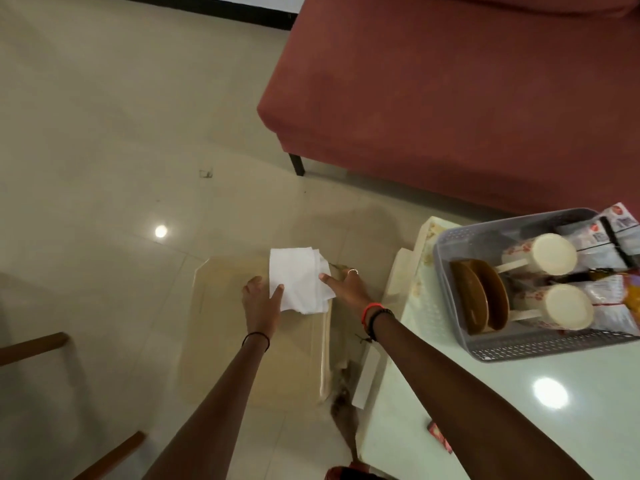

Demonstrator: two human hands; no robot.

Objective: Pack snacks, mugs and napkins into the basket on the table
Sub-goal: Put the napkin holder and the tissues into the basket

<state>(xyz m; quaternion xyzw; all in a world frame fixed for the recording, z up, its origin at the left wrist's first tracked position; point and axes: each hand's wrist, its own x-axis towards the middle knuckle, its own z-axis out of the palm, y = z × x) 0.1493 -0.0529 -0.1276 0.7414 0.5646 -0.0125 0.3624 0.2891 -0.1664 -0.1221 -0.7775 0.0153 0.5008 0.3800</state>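
A stack of white napkins [299, 280] lies on a clear glass shelf left of the table. My left hand [261, 301] grips its left edge with the thumb on top. My right hand [348, 287] presses the stack's right side, thumb on the paper. The grey perforated basket [519, 348] stands on the white table [485, 427] at the right. Inside it lie two cream mugs [554, 254] on their sides, brown plates [479, 299] on edge, and snack packets [609, 237] along its far right.
A red sofa [450, 98] fills the upper right, its dark leg near the floor tiles. Wooden chair parts [34, 346] show at the lower left. A small red packet [440, 436] lies on the table's near edge under my right forearm.
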